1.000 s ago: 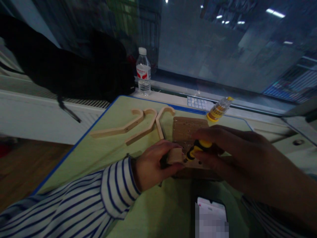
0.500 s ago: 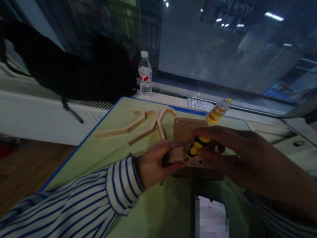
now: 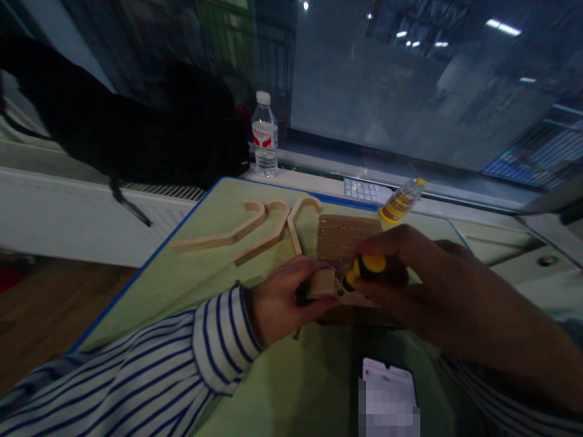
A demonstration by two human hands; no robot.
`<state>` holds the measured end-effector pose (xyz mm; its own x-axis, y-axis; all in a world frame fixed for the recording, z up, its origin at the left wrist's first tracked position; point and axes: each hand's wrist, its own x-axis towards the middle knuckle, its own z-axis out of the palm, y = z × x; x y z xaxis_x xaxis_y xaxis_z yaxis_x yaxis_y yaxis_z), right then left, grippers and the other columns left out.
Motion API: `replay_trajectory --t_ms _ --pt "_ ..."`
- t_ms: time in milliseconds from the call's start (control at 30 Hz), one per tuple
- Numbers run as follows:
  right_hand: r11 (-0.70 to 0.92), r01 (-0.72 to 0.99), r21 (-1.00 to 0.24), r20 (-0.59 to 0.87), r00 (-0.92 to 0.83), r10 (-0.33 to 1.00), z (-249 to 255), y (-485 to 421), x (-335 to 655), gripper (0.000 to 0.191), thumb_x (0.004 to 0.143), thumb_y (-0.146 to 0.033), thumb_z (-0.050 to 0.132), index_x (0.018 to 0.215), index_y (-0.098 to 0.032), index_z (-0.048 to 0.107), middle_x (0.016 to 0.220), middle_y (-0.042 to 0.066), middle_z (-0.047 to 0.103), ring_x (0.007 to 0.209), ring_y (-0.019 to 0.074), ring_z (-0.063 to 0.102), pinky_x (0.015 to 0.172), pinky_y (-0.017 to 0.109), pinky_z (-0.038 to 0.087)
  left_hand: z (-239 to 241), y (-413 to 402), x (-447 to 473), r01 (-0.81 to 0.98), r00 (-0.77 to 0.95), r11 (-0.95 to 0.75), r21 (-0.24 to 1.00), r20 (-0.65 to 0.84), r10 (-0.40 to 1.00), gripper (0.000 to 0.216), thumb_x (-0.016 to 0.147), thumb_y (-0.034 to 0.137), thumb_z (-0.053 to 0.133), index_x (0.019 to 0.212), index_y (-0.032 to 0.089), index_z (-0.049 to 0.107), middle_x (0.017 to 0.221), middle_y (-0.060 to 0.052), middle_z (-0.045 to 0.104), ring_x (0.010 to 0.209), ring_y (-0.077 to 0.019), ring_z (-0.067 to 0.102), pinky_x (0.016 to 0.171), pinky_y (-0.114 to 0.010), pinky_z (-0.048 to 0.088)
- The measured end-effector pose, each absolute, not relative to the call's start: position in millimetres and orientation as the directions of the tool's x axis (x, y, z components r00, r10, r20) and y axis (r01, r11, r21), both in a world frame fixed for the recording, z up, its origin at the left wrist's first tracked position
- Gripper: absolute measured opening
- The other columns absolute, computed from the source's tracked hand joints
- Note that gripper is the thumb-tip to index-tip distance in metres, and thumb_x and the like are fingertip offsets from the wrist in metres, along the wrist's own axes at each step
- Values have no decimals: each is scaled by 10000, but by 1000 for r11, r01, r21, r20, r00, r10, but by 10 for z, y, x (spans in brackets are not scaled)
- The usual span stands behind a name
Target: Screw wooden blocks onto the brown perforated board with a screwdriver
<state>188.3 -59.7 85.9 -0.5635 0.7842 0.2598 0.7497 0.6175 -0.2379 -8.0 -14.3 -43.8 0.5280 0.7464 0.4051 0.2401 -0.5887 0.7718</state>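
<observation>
My left hand [image 3: 289, 297] is closed around the end of a pale wooden piece [image 3: 323, 283], thumb and fingers on opposite sides of it. In my right hand [image 3: 423, 282] is a short yellow-and-black screwdriver [image 3: 364, 270], gripped by its handle between thumb and fingers. It is tilted, its lower end at the pale piece just right of my left fingertips; the tip itself is hidden. Beneath both hands lies a brown wooden board [image 3: 348, 233] with small holes, partly covered by them.
Several curved wooden pieces [image 3: 262, 243] lie left of the board. A phone [image 3: 389, 388] rests in front. A yellow-capped bottle [image 3: 403, 200] stands tilted in view at the back, a water bottle [image 3: 265, 136] on the sill. A dark bag [image 3: 136, 133] is at left.
My right hand has turned the screwdriver, and its handle end now points more toward me. My left hand keeps its hold on the pale piece. The view has shifted slightly.
</observation>
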Motion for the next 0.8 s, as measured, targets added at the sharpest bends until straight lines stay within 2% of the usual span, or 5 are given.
replay_trajectory --t_ms 133,233,433,533,800 --pt "618 751 -234 271 -560 783 837 -597 1885 173 932 -366 541 1022 -225 497 750 -40 649 539 109 624 443 221 374 -448 -141 -82 225 523 -596 771 421 741 354 786 275 707 1101 169 585 1045 -61 659 955 -187 635 837 -339 523" --pt "648 704 -289 269 -590 761 827 -578 1884 250 926 -359 563 1137 -242 495 797 -40 660 596 102 634 480 201 404 -468 -142 -90 232 525 -601 765 421 740 373 794 293 699 1127 173 582 1047 -56 658 961 -188 630 842 -341 518" --pt "705 602 -375 267 -658 704 860 -556 1918 242 939 -254 555 1179 -272 542 1013 -34 688 861 77 659 740 149 477 -471 -137 -88 212 523 -601 771 430 736 409 797 306 698 1160 157 583 1076 -73 661 999 -203 627 893 -363 510" --pt "701 611 -369 273 -649 710 883 -578 1930 320 933 -241 560 1249 -264 521 1118 -19 675 924 71 651 786 135 476 -465 -137 -78 228 530 -583 780 402 746 424 789 305 709 1165 154 583 1095 -81 659 1025 -215 621 925 -383 499" --pt "659 631 -409 240 -622 745 873 -610 1918 249 919 -300 586 1164 -276 544 945 -57 697 711 59 651 591 135 465 -434 -147 -80 243 523 -615 750 433 734 396 785 294 712 1141 167 591 1081 -74 672 1008 -208 635 902 -375 518"
